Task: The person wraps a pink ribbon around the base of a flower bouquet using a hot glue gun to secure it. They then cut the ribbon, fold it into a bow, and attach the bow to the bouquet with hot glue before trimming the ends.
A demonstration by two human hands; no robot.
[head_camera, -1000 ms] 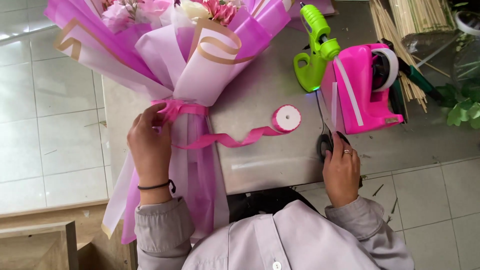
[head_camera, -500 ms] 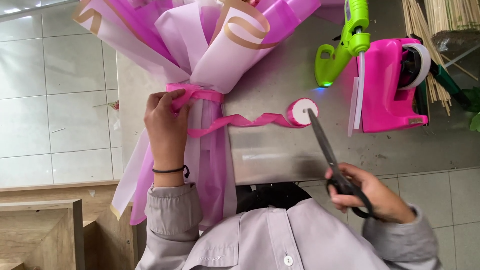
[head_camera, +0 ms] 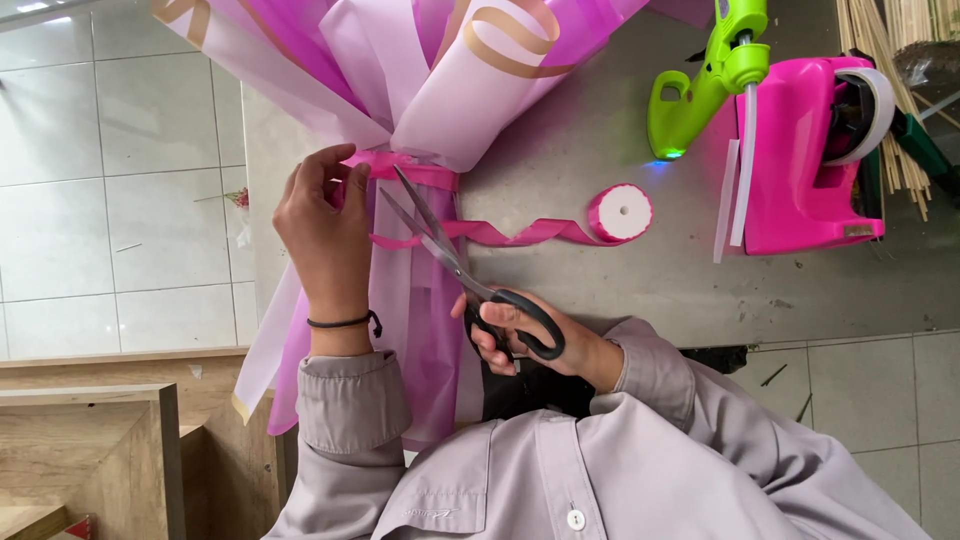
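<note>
While the left hand [head_camera: 325,225] pinches the pink ribbon [head_camera: 405,168] tied around the bouquet's [head_camera: 440,90] neck, the right hand [head_camera: 520,335] grips black-handled scissors [head_camera: 455,260], blades parted and pointing up toward that pinch. Right of the blades, the ribbon trails across the table [head_camera: 620,290] to its spool [head_camera: 621,212].

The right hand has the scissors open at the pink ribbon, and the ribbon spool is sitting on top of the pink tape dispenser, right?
Not quite. The right hand does hold the scissors open at the pink ribbon, but the head view shows the ribbon spool lying on the table beside the pink tape dispenser.
</note>
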